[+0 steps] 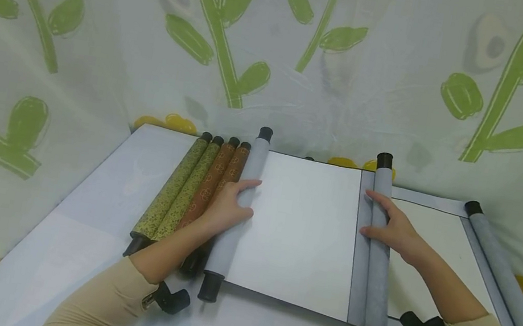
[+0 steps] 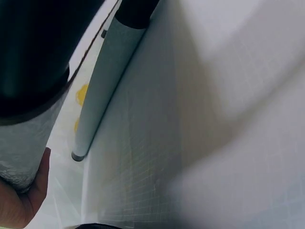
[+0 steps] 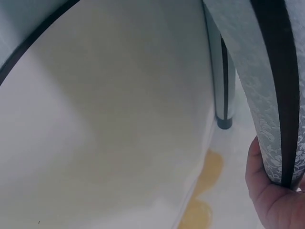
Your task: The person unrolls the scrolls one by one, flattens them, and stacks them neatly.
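A partly unrolled hanging scroll shows a blank white sheet (image 1: 301, 233) between two grey patterned rolls with black end knobs. My left hand (image 1: 227, 208) grips the left roll (image 1: 227, 244), thumb and forefinger reaching over onto its inner side. On the other side my right hand (image 1: 399, 231) holds the right roll (image 1: 377, 286) from its outer side, fingertips over the grey border strip. In the right wrist view the fingers (image 3: 259, 186) curl round the patterned roll (image 3: 269, 129). The left wrist view has the left hand (image 2: 28, 205) cupped about its roll (image 2: 28, 148).
Left of the scroll lie two green patterned rolled scrolls (image 1: 174, 189) and two brown ones (image 1: 208, 194), side by side. Another unrolled scroll (image 1: 440, 245) lies to the right, its grey roll (image 1: 508, 273) near the table's right edge. A flowered curtain (image 1: 345, 96) hangs behind.
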A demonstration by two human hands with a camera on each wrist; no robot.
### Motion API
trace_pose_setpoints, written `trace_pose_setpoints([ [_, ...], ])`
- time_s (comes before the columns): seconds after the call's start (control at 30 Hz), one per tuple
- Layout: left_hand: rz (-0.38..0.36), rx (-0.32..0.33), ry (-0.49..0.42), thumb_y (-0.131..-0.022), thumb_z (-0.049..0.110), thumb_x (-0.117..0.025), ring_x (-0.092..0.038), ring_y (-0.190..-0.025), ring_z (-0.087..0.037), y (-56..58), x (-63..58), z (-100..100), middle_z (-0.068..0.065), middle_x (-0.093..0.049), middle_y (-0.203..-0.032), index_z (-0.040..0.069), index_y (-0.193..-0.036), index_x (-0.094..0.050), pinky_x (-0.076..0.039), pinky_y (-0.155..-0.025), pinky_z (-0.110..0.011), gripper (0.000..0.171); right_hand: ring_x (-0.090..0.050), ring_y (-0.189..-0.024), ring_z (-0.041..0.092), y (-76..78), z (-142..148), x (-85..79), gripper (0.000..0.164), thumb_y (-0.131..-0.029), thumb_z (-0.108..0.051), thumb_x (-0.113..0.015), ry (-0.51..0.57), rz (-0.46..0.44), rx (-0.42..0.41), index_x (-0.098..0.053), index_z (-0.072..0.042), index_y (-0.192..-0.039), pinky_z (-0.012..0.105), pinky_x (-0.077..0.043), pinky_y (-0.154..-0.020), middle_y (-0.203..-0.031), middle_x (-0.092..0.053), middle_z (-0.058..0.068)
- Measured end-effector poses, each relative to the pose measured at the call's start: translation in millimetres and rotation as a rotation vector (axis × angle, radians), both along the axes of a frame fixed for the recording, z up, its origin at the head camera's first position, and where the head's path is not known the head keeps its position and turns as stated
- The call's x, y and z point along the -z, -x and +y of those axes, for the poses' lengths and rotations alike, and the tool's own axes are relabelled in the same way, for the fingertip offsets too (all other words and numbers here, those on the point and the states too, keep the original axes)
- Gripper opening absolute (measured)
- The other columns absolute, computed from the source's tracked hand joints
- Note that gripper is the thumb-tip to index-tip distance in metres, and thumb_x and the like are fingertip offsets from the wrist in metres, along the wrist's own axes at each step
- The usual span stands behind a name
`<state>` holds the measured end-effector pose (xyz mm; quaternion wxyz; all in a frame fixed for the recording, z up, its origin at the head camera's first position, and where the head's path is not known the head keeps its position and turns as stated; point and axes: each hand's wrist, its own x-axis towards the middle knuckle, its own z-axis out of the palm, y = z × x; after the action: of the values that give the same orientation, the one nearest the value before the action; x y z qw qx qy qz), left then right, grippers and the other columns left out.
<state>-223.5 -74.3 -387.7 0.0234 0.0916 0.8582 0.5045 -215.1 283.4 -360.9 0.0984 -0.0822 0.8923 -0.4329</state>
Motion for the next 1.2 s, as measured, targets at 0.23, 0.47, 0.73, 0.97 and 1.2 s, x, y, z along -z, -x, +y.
trace_pose_setpoints([
  [0.23,-0.037,-0.031,0.007,-0.079,0.002,-0.059,-0.038,-0.129,-0.035,-2.0,-0.3,1.0,-0.020,-0.040,-0.138,0.016,-0.135,-0.054,-0.032,-0.103,-0.055,0.059,-0.013,-0.136,0.051,0.6,4.6,-0.7,0.088,-0.081,-0.009,-0.071,-0.010,-0.016,0.011,-0.017,-0.011,-0.151,0.069,-0.024,-0.100,-0.153,-0.005,0.030],
  [0.47,-0.019,-0.041,0.031,-0.074,0.009,-0.072,-0.042,-0.122,-0.037,-0.3,2.3,3.0,-0.021,-0.043,-0.134,0.018,-0.132,-0.057,-0.036,-0.099,-0.056,0.061,-0.011,-0.135,0.053,-0.7,8.0,-2.1,0.087,-0.081,-0.007,-0.069,-0.016,-0.008,0.004,-0.017,-0.009,-0.151,0.071,-0.022,-0.099,-0.152,-0.005,0.032],
  [0.73,-0.009,-0.020,0.025,-0.070,0.006,-0.075,-0.041,-0.123,-0.037,0.6,5.1,4.4,-0.021,-0.043,-0.133,0.016,-0.134,-0.054,-0.033,-0.102,-0.057,0.069,-0.012,-0.135,0.053,0.2,10.6,-2.5,0.087,-0.082,-0.007,-0.069,-0.014,-0.007,-0.003,-0.016,-0.009,-0.151,0.071,-0.023,-0.099,-0.152,-0.005,0.032],
  [0.97,0.011,-0.006,0.024,-0.068,-0.005,-0.064,-0.041,-0.122,-0.037,1.6,5.1,4.3,-0.023,-0.044,-0.133,0.013,-0.135,-0.053,-0.034,-0.102,-0.056,0.070,-0.011,-0.136,0.053,1.7,12.1,-2.0,0.088,-0.082,-0.010,-0.071,-0.025,-0.011,-0.001,-0.017,-0.010,-0.151,0.071,-0.022,-0.100,-0.152,-0.005,0.031],
  [1.2,-0.015,-0.005,0.032,-0.076,-0.003,-0.057,-0.040,-0.122,-0.036,-0.4,4.9,3.5,-0.024,-0.041,-0.134,0.014,-0.135,-0.054,-0.034,-0.101,-0.055,0.062,-0.010,-0.136,0.052,0.6,13.3,-4.2,0.090,-0.080,-0.009,-0.072,-0.027,-0.013,0.004,-0.017,-0.010,-0.151,0.071,-0.020,-0.100,-0.153,-0.005,0.031],
])
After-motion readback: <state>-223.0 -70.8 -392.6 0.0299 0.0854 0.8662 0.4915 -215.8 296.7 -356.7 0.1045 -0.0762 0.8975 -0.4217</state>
